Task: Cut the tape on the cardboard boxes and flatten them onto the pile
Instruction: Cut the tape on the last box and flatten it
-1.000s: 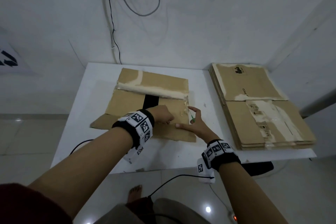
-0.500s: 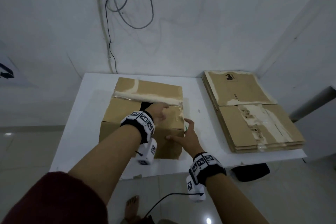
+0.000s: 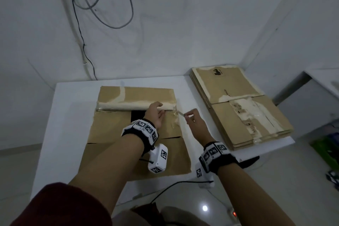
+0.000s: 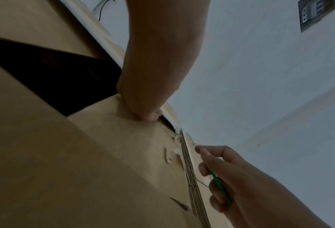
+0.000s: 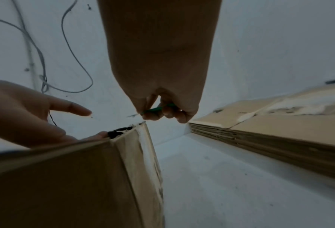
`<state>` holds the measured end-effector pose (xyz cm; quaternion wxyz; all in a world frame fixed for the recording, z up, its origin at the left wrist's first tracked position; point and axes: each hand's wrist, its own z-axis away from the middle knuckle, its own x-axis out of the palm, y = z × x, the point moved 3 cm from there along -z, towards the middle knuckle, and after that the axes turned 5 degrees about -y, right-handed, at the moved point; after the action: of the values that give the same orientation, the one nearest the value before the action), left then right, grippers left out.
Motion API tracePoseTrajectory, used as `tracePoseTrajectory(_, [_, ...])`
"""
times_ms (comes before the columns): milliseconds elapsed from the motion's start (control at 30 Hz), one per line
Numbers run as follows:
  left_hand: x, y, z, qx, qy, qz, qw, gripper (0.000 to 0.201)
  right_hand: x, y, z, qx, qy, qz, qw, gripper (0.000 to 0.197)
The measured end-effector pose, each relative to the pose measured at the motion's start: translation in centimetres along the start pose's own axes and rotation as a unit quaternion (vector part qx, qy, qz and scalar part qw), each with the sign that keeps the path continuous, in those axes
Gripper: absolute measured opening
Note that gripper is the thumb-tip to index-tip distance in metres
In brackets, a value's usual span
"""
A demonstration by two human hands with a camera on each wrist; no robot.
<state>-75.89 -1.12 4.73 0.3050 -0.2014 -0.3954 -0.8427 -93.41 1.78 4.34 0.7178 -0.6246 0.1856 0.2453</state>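
A brown cardboard box [image 3: 113,126] stands on the white table [image 3: 67,115], a pale tape strip [image 3: 128,104] running along its top seam. My left hand [image 3: 156,113] lies on the box top, fingertips hooked at the seam by the near flap [image 4: 104,138], one finger pointing straight out [image 5: 74,109]. My right hand [image 3: 192,121] pinches a green-handled cutter [image 5: 156,108] beside the box's top right corner [image 5: 141,125]. Its thin blade [image 3: 180,113] points at the torn tape there. The flattened pile [image 3: 238,101] lies to the right.
Loose cables [image 3: 102,5] hang on the white wall behind the table. A black cord [image 3: 174,187] crosses the table's front edge. A dark bag [image 3: 249,161] sits under the pile's near corner. Bare table shows between box and pile [image 3: 187,93].
The box now stands with its top towards me. My left hand slid forward to the seam. My right hand rose from the box's front right side to the top right corner.
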Motion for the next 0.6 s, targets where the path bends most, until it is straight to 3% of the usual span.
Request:
tracePoseTrajectory(133, [-0.5, 0.1, -1.3, -0.006, 0.008, -0.036, 0.999, 0.009, 0.9, -0.1, -1.9, 0.001, -0.037, 0.03, 0.999, 0.016])
tracePoseTrajectory(267, [-0.2, -0.2, -1.6, 0.011, 0.0, -0.049, 0.999, 0.018, 1.3, 0.2, -2.4, 0.007, -0.018, 0.032, 0.999, 0.027])
tracePoseTrajectory(367, [-0.1, -0.5, -2.3, 0.0, 0.01, -0.03, 0.999, 0.013, 1.0, -0.1, -2.6, -0.026, 0.008, 0.047, 0.999, 0.027])
tracePoseTrajectory(467, [0.2, -0.9, -3.0, 0.022, 0.008, -0.065, 0.998, 0.031, 0.8, 0.2, -3.4, -0.075, 0.019, 0.075, 0.994, 0.023])
tracePoseTrajectory(600, [-0.1, -0.8, -3.5, 0.047, 0.026, -0.052, 0.997, 0.023, 1.1, 0.8, -4.4, -0.112, 0.022, 0.088, 0.99, 0.023])
